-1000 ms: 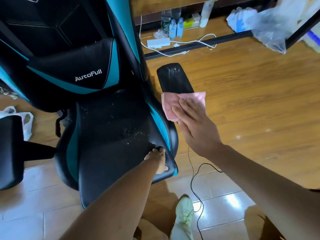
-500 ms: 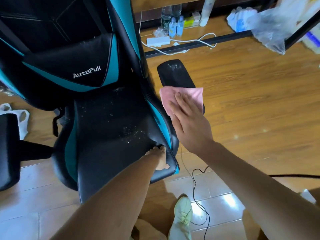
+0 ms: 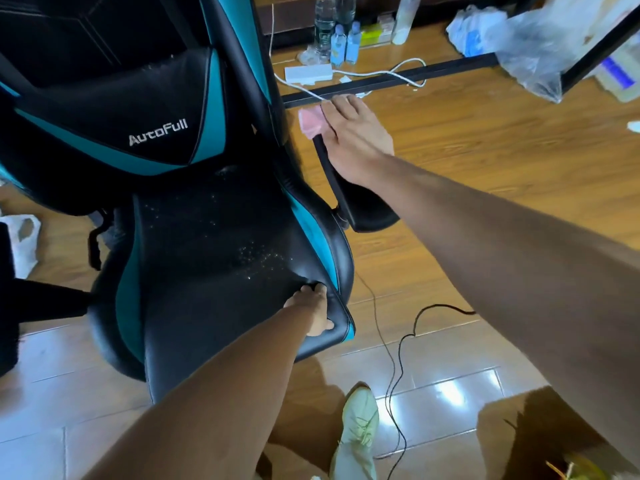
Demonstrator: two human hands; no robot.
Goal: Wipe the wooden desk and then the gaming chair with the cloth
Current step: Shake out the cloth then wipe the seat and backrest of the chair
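Note:
The black and teal gaming chair [image 3: 207,271] fills the left half of the head view, with pale crumbs scattered on its seat. My right hand [image 3: 356,140] lies flat on the pink cloth [image 3: 310,121] and presses it onto the far end of the chair's right armrest [image 3: 367,209]. Most of the cloth is hidden under my fingers. My left hand [image 3: 311,310] grips the front right edge of the seat, with fingers on top and the thumb on the side. The wooden desk is out of sight.
The chair's other armrest [image 3: 7,306] juts in at the left edge. Bottles [image 3: 341,43], a white power strip [image 3: 308,73] and a black frame bar [image 3: 398,79] lie beyond. A plastic bag [image 3: 530,53] hangs top right. A black cable [image 3: 401,358] trails past my shoe [image 3: 356,431].
My right hand has slid the cloth along the armrest from its near part to its far end. My left hand has kept its grip on the seat edge.

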